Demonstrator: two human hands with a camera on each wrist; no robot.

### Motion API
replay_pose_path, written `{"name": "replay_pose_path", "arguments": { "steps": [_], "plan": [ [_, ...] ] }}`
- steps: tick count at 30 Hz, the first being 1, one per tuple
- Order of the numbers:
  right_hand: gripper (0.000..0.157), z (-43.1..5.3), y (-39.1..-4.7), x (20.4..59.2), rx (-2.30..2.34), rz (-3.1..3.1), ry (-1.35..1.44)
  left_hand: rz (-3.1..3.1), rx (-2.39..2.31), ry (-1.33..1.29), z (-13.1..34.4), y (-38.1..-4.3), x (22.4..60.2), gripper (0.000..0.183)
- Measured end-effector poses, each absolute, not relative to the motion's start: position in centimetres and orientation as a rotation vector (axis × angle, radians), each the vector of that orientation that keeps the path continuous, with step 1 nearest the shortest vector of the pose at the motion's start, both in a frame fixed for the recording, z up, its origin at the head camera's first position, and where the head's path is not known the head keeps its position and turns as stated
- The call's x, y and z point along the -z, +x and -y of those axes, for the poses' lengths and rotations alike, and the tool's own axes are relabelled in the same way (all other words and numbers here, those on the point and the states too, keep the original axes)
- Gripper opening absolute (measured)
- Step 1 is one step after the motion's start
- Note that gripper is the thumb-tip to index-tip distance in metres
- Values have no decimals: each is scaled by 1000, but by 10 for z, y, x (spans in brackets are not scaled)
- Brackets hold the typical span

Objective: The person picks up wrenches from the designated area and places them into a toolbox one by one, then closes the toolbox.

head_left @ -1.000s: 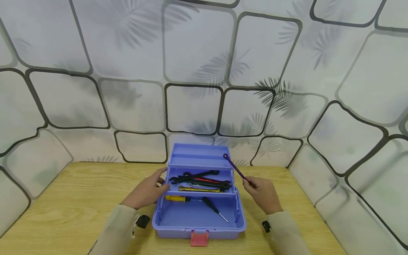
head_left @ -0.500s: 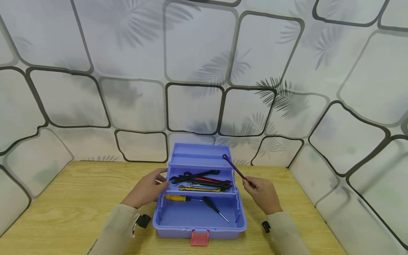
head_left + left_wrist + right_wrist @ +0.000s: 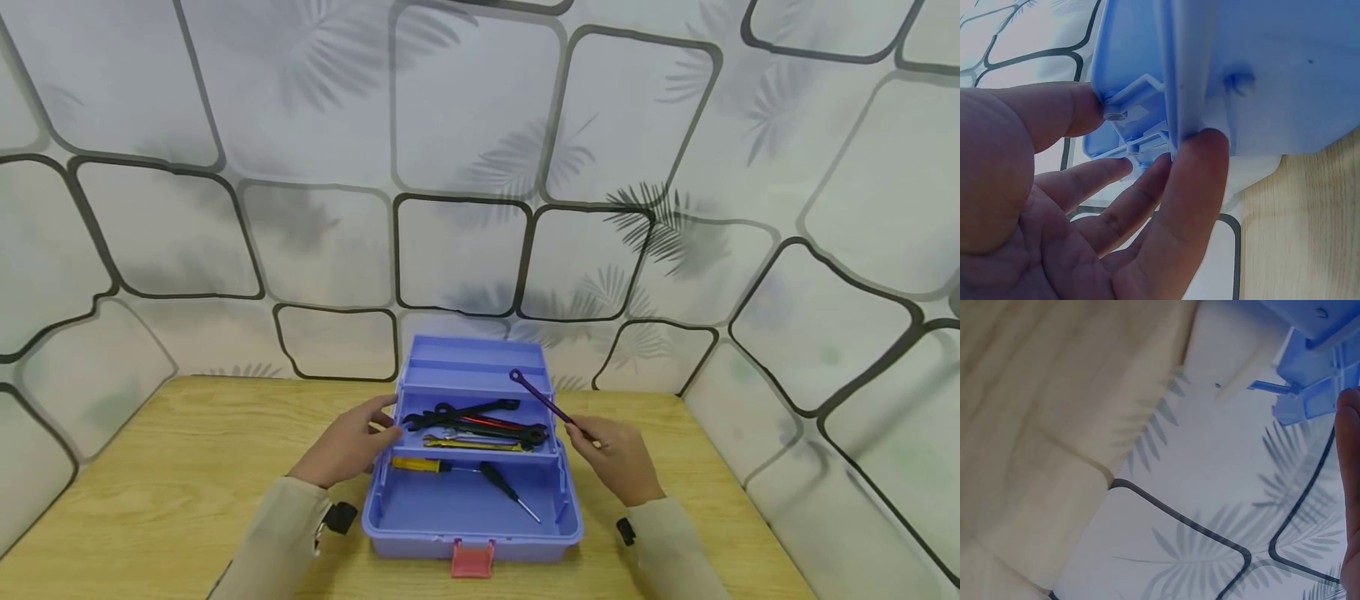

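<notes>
A blue-violet toolbox (image 3: pixel 472 546) stands with its lid (image 3: pixel 476 358) raised and its tray (image 3: pixel 480 457) lifted toward the back. My left hand (image 3: pixel 347 442) holds its left side; in the left wrist view the thumb (image 3: pixel 1060 112) is at a hinge arm and a finger (image 3: pixel 1194 181) meets the box's side. My right hand (image 3: pixel 615 458) grips a dark purple wrench (image 3: pixel 542 398) by one end, its ring end pointing up and left, over the tray in the head view. From the right wrist only a finger (image 3: pixel 1350 444) shows, and the wrench is hidden there.
Several wrenches lie in the tray, black (image 3: pixel 491 428) and yellow (image 3: pixel 472 445) ones among them. A yellow-handled screwdriver (image 3: pixel 417 464) and a black-handled one (image 3: pixel 501 481) lie in the lower compartment. A pink latch (image 3: pixel 472 560) hangs at the front. Patterned walls (image 3: pixel 465 250) enclose the wooden table (image 3: pixel 225 467).
The wrench's ring end has swung left and slightly down, with the right hand's fingers a little further left. My left hand keeps its place on the toolbox.
</notes>
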State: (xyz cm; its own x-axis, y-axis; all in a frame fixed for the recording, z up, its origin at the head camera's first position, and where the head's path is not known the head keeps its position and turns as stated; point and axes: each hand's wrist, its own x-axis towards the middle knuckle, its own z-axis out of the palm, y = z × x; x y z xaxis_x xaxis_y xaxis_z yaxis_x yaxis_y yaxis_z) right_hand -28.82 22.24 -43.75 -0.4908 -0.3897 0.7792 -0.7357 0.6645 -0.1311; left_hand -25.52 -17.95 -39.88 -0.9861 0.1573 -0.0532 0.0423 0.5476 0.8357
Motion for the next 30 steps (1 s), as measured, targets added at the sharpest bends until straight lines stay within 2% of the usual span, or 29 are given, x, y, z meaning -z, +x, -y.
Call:
{"name": "replay_pose_path", "arguments": {
  "steps": [10,22,30],
  "plan": [
    [11,-205,-281,419,-497,2123,1019,-2659,-1420,174,178,-258,398,57],
    [10,-180,-282,404,-230,2233,1160,-2674,-1413,175,180,-260,403,58],
    [6,-171,-283,398,-198,2338,1141,-2663,-1417,173,181,-259,403,59]
  ]
}}
